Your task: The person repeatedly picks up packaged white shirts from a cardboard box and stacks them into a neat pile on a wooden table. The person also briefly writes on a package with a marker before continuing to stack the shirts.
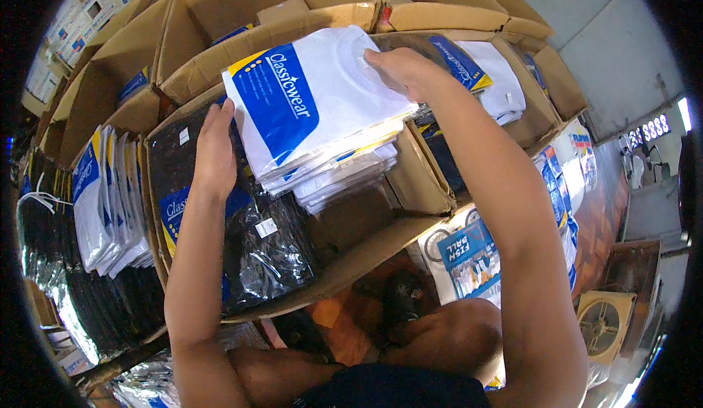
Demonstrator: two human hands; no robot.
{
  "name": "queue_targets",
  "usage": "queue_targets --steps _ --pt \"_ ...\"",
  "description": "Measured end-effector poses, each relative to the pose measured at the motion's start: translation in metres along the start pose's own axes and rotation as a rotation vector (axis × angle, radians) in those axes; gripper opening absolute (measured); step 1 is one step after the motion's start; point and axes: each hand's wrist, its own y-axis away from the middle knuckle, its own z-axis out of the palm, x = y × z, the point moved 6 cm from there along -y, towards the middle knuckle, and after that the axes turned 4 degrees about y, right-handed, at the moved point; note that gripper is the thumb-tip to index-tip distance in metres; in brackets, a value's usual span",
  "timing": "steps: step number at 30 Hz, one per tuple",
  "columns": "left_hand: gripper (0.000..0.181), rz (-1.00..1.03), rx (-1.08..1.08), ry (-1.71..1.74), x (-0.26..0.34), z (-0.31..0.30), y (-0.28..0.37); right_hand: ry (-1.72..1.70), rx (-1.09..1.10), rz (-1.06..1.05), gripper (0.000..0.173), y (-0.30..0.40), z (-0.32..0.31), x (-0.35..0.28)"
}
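A stack of white T-shirts in clear plastic packs lies between my two hands, over an open cardboard box. Its top pack has a blue and yellow printed panel. My left hand presses flat along the left side of the stack. On the far right, by the collar, my right hand grips the stack, thumb on top and fingers hidden underneath. More white packs sit just under it. Packed black shirts fill the left part of the cardboard box, beneath my left forearm.
White packs and black packs stand left of the box. White packs lie in the box's far right part. Open cartons line the back. A printed sack is on the right, a box fan beyond.
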Motion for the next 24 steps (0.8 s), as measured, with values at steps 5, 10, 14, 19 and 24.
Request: queue_targets --steps 5,10,14,19,24 --pt "0.038 -0.236 -0.046 0.247 -0.014 0.018 -0.003 0.112 -0.086 -0.065 0.070 0.003 0.008 -0.017" --pt "0.038 -0.192 -0.058 0.279 -0.013 0.022 -0.002 0.177 -0.057 -0.028 0.074 0.012 0.007 -0.016" --pt "0.039 -0.180 -0.059 0.264 -0.008 0.022 -0.001 0.245 -0.014 -0.023 0.073 0.019 0.007 -0.019" --pt "0.037 -0.199 -0.039 0.234 -0.005 0.022 -0.004 0.232 -0.048 -0.047 0.074 0.015 0.007 -0.014" --pt "0.041 -0.189 -0.007 0.087 -0.012 0.005 -0.013 0.287 0.042 -0.316 0.059 0.039 -0.040 -0.023"
